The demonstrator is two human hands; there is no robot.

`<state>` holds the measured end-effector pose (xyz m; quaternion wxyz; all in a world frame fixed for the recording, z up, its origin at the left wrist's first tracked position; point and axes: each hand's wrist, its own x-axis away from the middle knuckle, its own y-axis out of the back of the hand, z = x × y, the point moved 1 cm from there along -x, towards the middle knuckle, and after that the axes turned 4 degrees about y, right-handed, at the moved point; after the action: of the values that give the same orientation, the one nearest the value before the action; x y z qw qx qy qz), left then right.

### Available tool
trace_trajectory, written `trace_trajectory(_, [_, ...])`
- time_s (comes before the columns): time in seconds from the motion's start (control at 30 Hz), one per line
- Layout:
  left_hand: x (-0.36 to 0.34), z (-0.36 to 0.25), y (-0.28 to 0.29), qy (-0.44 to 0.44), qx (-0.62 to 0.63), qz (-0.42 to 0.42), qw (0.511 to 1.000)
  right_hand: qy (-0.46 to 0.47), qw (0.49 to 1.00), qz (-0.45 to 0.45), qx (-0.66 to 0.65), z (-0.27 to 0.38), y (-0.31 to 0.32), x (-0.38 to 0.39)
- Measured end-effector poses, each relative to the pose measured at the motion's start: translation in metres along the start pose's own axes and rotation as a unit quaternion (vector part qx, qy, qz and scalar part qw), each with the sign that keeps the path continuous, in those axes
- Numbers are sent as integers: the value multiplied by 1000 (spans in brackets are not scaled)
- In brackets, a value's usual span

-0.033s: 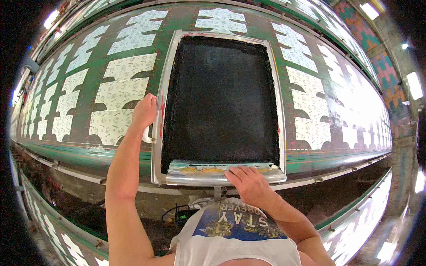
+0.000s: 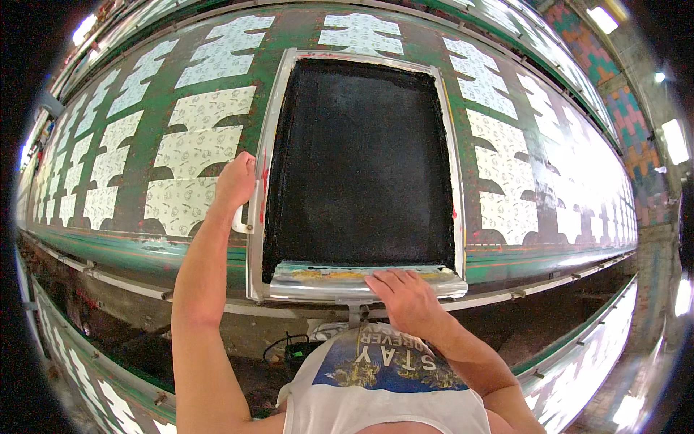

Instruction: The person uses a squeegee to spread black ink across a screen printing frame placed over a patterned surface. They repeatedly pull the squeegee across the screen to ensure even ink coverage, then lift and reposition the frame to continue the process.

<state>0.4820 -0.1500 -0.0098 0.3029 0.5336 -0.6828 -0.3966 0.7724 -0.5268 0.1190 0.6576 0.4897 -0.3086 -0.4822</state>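
A screen-printing frame (image 2: 442, 116) lies on the long green table, its mesh coated in black ink (image 2: 361, 159). My left hand (image 2: 236, 181) is closed round the white handle (image 2: 239, 220) on the frame's left side. Across the near end of the frame rests a wide metal squeegee (image 2: 318, 287), smeared with yellow and pale blue. My right hand (image 2: 408, 296) grips it right of its middle, fingers laid over its top and the thumb hidden. The squeegee's blade edge is hard to make out against the ink.
Rows of pale printed fabric pieces (image 2: 202, 145) lie left of the frame, with more pieces (image 2: 499, 166) to its right. A metal rail (image 2: 130, 283) runs along the green table's (image 2: 181, 249) near edge. A dark object with a cable (image 2: 295, 353) sits below it.
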Motion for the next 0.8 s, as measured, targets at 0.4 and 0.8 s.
trace_trajectory(0.4, [4,-24,16,45,-41,12,998,-110,966,230,-37,-42,29,-75])
trace_trajectory(0.8, [2,-35,16,59,-89,-9,994,-114,991,70,25,-214,71,-245])
